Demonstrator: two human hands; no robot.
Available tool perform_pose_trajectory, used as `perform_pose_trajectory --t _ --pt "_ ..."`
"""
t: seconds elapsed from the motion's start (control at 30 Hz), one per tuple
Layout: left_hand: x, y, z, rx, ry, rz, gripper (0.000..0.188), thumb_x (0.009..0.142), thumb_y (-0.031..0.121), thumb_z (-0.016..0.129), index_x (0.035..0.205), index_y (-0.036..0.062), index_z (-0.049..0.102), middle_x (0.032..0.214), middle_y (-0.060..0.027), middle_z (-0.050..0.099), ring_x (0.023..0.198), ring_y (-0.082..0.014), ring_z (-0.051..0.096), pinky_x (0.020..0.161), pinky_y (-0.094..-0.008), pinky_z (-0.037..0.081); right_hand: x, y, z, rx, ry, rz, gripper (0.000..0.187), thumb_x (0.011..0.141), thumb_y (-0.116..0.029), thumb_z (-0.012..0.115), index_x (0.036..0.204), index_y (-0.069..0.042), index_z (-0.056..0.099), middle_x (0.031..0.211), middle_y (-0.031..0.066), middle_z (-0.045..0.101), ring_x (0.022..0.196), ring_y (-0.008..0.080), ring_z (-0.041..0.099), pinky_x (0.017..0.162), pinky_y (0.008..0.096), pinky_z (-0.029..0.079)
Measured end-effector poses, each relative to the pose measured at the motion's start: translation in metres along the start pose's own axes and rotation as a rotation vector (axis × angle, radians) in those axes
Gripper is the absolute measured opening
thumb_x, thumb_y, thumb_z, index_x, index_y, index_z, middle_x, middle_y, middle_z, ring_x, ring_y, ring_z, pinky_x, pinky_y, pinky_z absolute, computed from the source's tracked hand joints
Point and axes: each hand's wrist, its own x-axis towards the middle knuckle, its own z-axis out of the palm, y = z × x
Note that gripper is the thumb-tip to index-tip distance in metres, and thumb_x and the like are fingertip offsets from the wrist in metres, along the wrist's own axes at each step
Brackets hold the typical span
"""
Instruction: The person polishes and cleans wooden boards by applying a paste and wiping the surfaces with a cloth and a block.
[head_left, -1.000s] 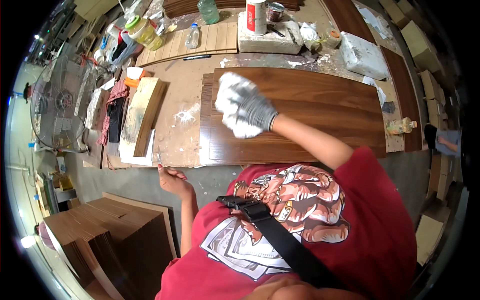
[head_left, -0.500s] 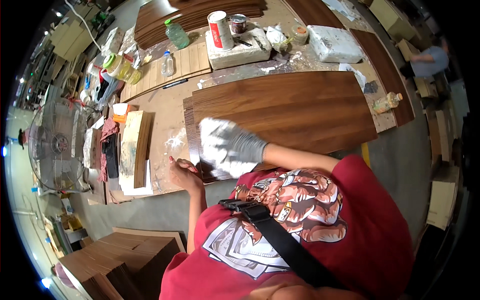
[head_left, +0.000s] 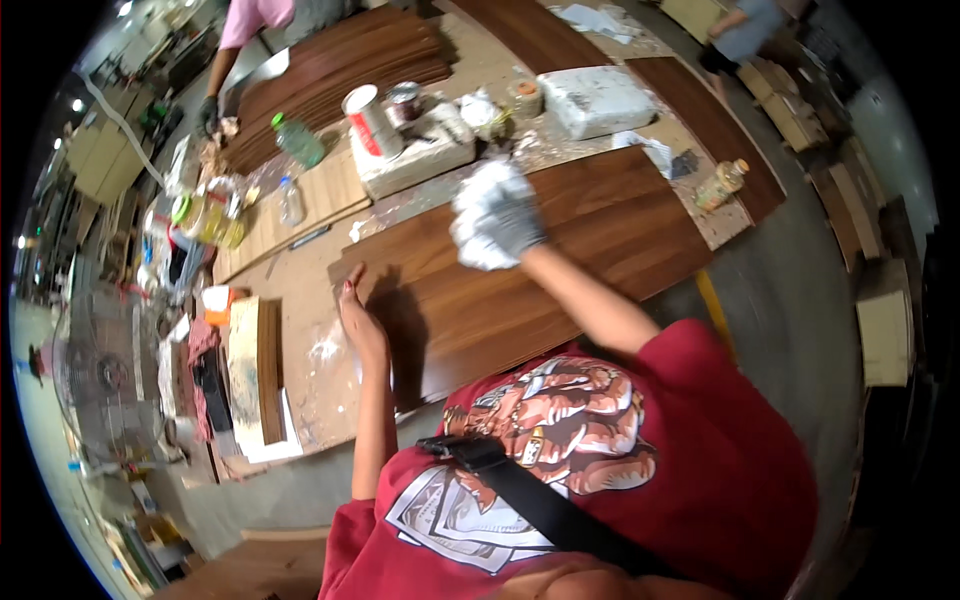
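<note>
Both our hands are at one smooth walnut-brown board (head_left: 600, 230), flat on our paint-spattered table (head_left: 305, 290): the bare left hand (head_left: 360, 320), fingers loosely straight and holding nothing, by its left end; the right hand (head_left: 513, 222), in grey knit, closed around a crumpled white cloth (head_left: 480, 220). Beyond, we see a rough white block (head_left: 430, 158), translucent green bottle (head_left: 298, 142), stacked dark planks (head_left: 340, 70), then cardboard boxes (head_left: 785, 95) along grey floor (head_left: 780, 330).

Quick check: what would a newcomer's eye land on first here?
First, the gloved right hand with a white cloth, over the dark wooden board mid-picture. The bare left hand is at that board's left edge. Beyond them, a red-and-white can stands on a whitish block.
</note>
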Motion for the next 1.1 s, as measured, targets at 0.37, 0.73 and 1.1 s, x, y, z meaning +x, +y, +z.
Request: perform_pose_trajectory --t 0.37,0.73,1.1 --pt "0.055 -0.050 0.059 0.691 -0.272 0.000 0.057 0.105 0.040 0.023 0.148 0.0047 0.034 0.155 -0.0102 0.033 0.145 -0.0220 0.026 0.119 -0.0432 0.007 0.024 -0.060 -0.049 0.112 -0.560 0.093 0.060 0.096 -0.050 0.030 0.149 -0.023 0.034 0.160 0.0092 0.021 0.148 0.0261 0.018 0.119 0.0489 0.007" --pt "0.073 -0.053 0.053 1.098 -0.344 0.099 0.060 0.103 0.045 0.025 0.150 0.0077 0.032 0.158 -0.0083 0.028 0.147 -0.0216 0.021 0.119 -0.0414 0.010 -0.004 0.241 -0.067 -0.269 -0.368 0.827 0.056 0.096 -0.045 0.033 0.148 -0.024 0.037 0.158 0.0083 0.027 0.148 0.0256 0.017 0.117 0.0510 0.006" --pt "0.069 -0.045 0.043 1.106 -0.329 0.116 0.063 0.102 0.046 0.030 0.149 0.0039 0.031 0.157 -0.0136 0.028 0.147 -0.0258 0.020 0.120 -0.0438 0.009 -0.117 0.028 -0.185 -0.113 -0.361 0.236 0.052 0.097 -0.041 0.034 0.144 -0.018 0.041 0.158 0.0076 0.026 0.145 0.0253 0.023 0.119 0.0466 0.010"
